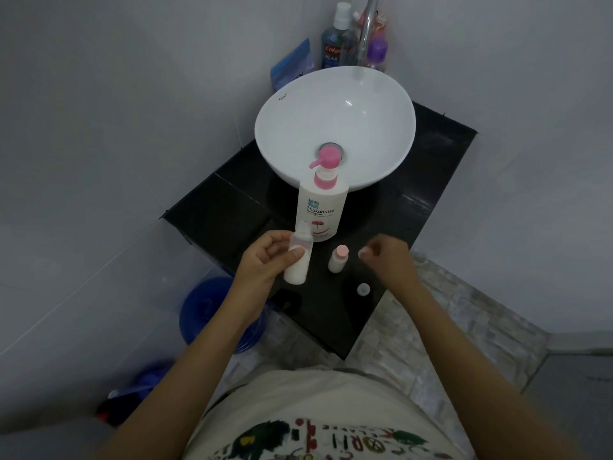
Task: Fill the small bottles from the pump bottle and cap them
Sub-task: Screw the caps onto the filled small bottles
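Before the pump bottle [321,207], the left hand [265,260] pinches a light, slippery bottle [297,257] mid-body; right hand [386,257] loosely curled, empty.

The pump bottle [321,207] standing at the near edge of the basin is showing "Shokubutsu" in blue-green lettering on its white front, with a smaller line beneath that is too blurred to read. The white basin [335,127] is carrying a small dark maker's mark on its far-left rim, reading roughly "Kassa". Far behind it, the blue mouthwash bottle [335,44] is displaying "Colgate" on a red band, partly cut off, with "PLAX" below. The printed shirt [315,433] nearest the camera is bearing letters, upside down and illegible.
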`<state>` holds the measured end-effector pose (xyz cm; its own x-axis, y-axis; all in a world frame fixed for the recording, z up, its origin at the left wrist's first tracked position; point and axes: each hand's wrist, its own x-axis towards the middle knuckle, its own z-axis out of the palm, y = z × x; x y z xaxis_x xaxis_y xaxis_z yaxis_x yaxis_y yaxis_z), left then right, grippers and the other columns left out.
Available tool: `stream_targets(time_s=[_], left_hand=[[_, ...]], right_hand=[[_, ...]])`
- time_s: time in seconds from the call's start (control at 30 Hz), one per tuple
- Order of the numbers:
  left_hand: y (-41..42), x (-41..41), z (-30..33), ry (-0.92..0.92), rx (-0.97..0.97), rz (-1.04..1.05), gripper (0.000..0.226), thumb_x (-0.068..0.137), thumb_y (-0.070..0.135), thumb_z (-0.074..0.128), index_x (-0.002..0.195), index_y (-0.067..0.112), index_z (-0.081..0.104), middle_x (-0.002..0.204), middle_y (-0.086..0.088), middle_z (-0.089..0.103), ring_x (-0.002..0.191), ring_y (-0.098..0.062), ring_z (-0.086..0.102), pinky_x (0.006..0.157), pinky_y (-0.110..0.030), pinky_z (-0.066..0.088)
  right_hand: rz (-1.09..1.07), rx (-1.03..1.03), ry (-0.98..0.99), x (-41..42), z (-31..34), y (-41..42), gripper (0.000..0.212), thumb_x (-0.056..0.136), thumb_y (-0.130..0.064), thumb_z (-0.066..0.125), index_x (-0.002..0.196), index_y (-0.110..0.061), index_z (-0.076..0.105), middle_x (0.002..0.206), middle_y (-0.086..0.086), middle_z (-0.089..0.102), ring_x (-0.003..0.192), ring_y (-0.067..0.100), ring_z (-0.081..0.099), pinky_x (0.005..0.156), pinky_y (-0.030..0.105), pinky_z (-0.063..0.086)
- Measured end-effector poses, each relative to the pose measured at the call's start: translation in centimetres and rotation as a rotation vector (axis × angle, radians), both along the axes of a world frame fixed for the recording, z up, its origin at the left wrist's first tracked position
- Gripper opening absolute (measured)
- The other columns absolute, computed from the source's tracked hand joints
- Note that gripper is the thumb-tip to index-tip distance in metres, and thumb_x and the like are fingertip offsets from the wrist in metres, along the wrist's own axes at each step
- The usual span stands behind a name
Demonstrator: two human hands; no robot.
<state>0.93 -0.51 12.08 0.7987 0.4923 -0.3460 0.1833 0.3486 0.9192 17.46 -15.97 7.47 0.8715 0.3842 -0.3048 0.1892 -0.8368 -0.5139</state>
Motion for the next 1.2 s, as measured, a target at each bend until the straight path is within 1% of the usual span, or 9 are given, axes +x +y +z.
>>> stream_targets(time_s=[0.1,0.2,0.43,0.63,0.7,0.87,1.03,1.13,1.2], left_hand=[[-0.2,-0.1,0.2,0.000,0.028,-0.053,0.026,0.085,0.010,0.061,0.108,0.021,0.063,0.107,0.003,0.069,0.098,-0.011,0.067,0.080,-0.023,0.056],[-0.4,-0.2,0.9,-0.013,0.090,-0.130,0.026,0.085,0.013,0.062,0.108,0.025,0.063,0.104,0.010,0.068,0.089,0.004,0.066,0.069,-0.011,0.052],[-0.8,-0.2,1.9,-0.049,0.189,-0.237,0.033,0.069,0.033,0.066,0.101,0.025,0.063,0.101,0.007,0.068,0.090,-0.001,0.065,0.071,-0.013,0.054],[-0.8,-0.1,1.7,-0.046,0.220,-0.246,0.020,0.082,0.015,0.065,0.101,0.023,0.065,0.099,0.009,0.066,0.086,0.006,0.062,0.068,-0.007,0.049],[-0.7,-0.1,1.7,-0.047,0.222,-0.256,0.020,0.082,0.015,0.065,0.100,0.023,0.065,0.101,0.009,0.066,0.088,0.006,0.062,0.068,-0.008,0.049],[-0.5,0.1,2.1,-0.059,0.182,-0.235,0.018,0.081,0.014,0.065,0.098,0.020,0.066,0.101,0.008,0.065,0.090,0.004,0.061,0.067,-0.007,0.048],[-0.7,0.3,2.5,-0.089,0.146,-0.223,0.021,0.076,0.018,0.067,0.097,0.016,0.067,0.099,0.008,0.066,0.092,0.002,0.062,0.069,-0.009,0.049],[-0.6,0.3,2.6,-0.092,0.147,-0.206,0.024,0.075,0.021,0.069,0.098,0.014,0.067,0.099,0.008,0.067,0.096,-0.004,0.061,0.069,-0.012,0.050],[-0.5,0.3,2.6,-0.092,0.153,-0.204,0.020,0.078,0.015,0.068,0.098,0.014,0.067,0.098,0.008,0.067,0.096,-0.005,0.061,0.069,-0.013,0.051]], right_hand=[[-0.042,0.467,0.154,-1.2,5.0,-0.4,0.014,0.085,-0.018,0.067,0.098,-0.013,0.067,0.085,0.000,0.069,0.067,0.007,0.063,0.057,0.010,0.046],[0.079,0.662,0.246,-2.8,8.8,-0.6,0.019,0.085,-0.012,0.064,0.103,-0.012,0.069,0.088,0.000,0.073,0.070,0.007,0.067,0.056,0.010,0.047],[0.301,0.537,0.188,-3.9,9.8,-1.2,0.026,0.084,-0.008,0.066,0.108,-0.018,0.067,0.101,-0.002,0.071,0.090,0.007,0.068,0.083,0.020,0.055],[0.298,0.462,0.215,-4.2,10.1,-1.3,0.012,0.087,-0.024,0.062,0.097,-0.019,0.068,0.079,0.003,0.071,0.059,0.008,0.064,0.054,0.016,0.049],[0.268,0.413,0.166,-4.5,9.9,-1.0,0.021,0.089,-0.035,0.058,0.087,-0.016,0.067,0.071,0.002,0.068,0.052,0.006,0.059,0.054,0.017,0.047],[0.314,0.537,0.217,-4.4,10.6,-1.6,0.016,0.086,-0.027,0.063,0.101,-0.021,0.061,0.086,0.003,0.068,0.065,0.011,0.065,0.055,0.011,0.046],[0.220,0.479,0.145,-4.8,10.5,-1.0,0.024,0.089,-0.037,0.056,0.088,-0.014,0.064,0.067,0.003,0.066,0.047,0.008,0.056,0.051,0.019,0.048],[0.314,0.535,0.198,-4.7,10.9,-1.4,0.019,0.086,-0.024,0.064,0.103,-0.018,0.059,0.084,0.004,0.066,0.063,0.012,0.063,0.054,0.013,0.047],[0.303,0.528,0.190,-4.7,11.0,-1.4,0.015,0.086,-0.021,0.065,0.099,-0.016,0.060,0.081,0.005,0.067,0.060,0.014,0.063,0.050,0.013,0.045]])
